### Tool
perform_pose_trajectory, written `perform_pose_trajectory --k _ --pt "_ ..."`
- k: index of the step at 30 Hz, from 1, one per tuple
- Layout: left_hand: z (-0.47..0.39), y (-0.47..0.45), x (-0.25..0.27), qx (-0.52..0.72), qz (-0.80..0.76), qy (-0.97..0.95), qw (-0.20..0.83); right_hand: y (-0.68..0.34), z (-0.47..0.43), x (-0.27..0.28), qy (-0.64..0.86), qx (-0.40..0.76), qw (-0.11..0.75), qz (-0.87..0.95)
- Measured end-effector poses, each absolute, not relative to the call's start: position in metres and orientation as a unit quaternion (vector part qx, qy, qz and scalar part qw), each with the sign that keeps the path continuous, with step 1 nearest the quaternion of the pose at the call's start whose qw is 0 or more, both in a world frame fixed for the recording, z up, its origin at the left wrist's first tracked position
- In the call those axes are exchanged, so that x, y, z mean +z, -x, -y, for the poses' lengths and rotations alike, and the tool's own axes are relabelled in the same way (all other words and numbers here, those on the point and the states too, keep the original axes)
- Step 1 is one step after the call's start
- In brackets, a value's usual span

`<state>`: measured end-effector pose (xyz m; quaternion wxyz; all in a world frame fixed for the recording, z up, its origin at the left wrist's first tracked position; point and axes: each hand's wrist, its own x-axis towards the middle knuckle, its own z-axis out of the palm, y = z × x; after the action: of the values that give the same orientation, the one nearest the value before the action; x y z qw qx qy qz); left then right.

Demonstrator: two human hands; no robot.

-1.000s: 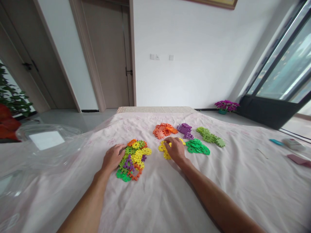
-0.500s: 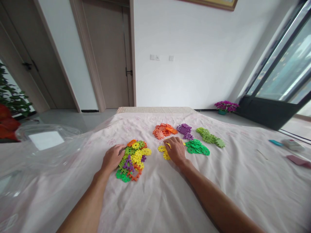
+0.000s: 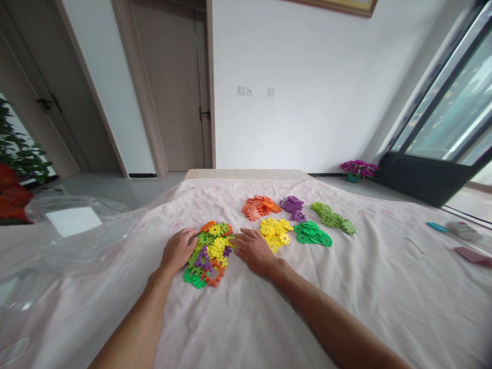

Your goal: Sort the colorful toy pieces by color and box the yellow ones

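A mixed pile of flat notched plastic building discs (image 3: pixel 207 253) in yellow, green, orange and purple lies between my hands. My left hand (image 3: pixel 180 248) rests against the pile's left edge, fingers loosely stretched and apart. On the other side, my right hand (image 3: pixel 253 250) reaches in from the right with extended fingers, its tips over a yellow disc at the pile's edge. Whether the tips grip that disc is hard to see. Just behind the right hand sits a heap of yellow discs (image 3: pixel 275 233).
Sorted heaps lie farther back: orange pieces (image 3: pixel 259 207), purple pieces (image 3: pixel 292 206), light green pieces (image 3: pixel 333 219) and green discs (image 3: pixel 313 233). A clear plastic container (image 3: pixel 119 233) stands left on the pink cloth (image 3: pixel 365 287). Small items, including a blue one (image 3: pixel 437 226), lie far right.
My right hand has moved left from the yellow heap to the mixed pile, uncovering the yellow heap. My left hand has stayed in place.
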<state>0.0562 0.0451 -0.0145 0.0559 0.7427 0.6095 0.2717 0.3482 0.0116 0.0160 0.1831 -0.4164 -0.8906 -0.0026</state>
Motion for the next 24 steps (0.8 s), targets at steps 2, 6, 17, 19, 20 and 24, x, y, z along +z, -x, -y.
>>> perform_pose_trajectory --k 2,6,17,19,20,24 --pt "-0.046 -0.056 -0.015 0.270 -0.608 -0.745 0.056 -0.348 -0.012 0.017 0.412 -0.002 0.188 0.891" --pt "-0.046 -0.056 -0.015 0.269 -0.606 -0.746 0.056 -0.349 -0.012 0.018 0.413 -0.018 0.193 0.890" --pt "-0.046 -0.056 -0.016 0.270 -0.611 -0.742 0.061 -0.350 -0.013 0.020 0.473 -0.076 0.164 0.862" --pt "-0.046 -0.056 -0.015 0.269 -0.612 -0.740 0.065 -0.352 -0.013 0.022 0.500 -0.071 0.177 0.844" --pt "-0.045 -0.056 -0.015 0.269 -0.612 -0.741 0.067 -0.353 -0.013 0.022 0.509 -0.070 0.187 0.837" --pt "-0.045 -0.057 -0.012 0.271 -0.611 -0.741 0.070 -0.360 -0.016 0.023 0.534 -0.084 0.233 0.808"
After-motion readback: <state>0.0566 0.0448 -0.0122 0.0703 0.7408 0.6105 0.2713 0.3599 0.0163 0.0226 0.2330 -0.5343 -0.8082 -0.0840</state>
